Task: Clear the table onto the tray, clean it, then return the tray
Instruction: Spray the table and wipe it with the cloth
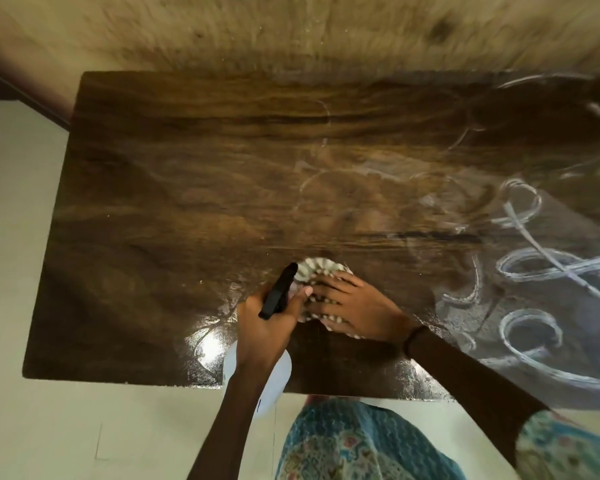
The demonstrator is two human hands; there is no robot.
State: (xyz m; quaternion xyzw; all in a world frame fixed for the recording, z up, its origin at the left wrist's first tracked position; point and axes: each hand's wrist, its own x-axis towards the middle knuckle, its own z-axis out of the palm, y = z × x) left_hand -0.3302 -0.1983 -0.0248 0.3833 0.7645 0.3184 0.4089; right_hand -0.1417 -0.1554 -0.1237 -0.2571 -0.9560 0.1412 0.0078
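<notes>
Home rm: wood table, plaster wall

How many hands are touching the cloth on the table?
1: the right hand presses flat on the cloth; the left hand grips the spray bottle beside it.

Your view takes in a blurred tan plaster wall at twelve o'clock, pale cream floor at nine and six o'clock, a dark skirting strip at ten o'clock.

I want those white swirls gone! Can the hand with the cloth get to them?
Probably yes. The right hand presses the cloth on the table, and nothing lies between it and the white swirls.
</notes>
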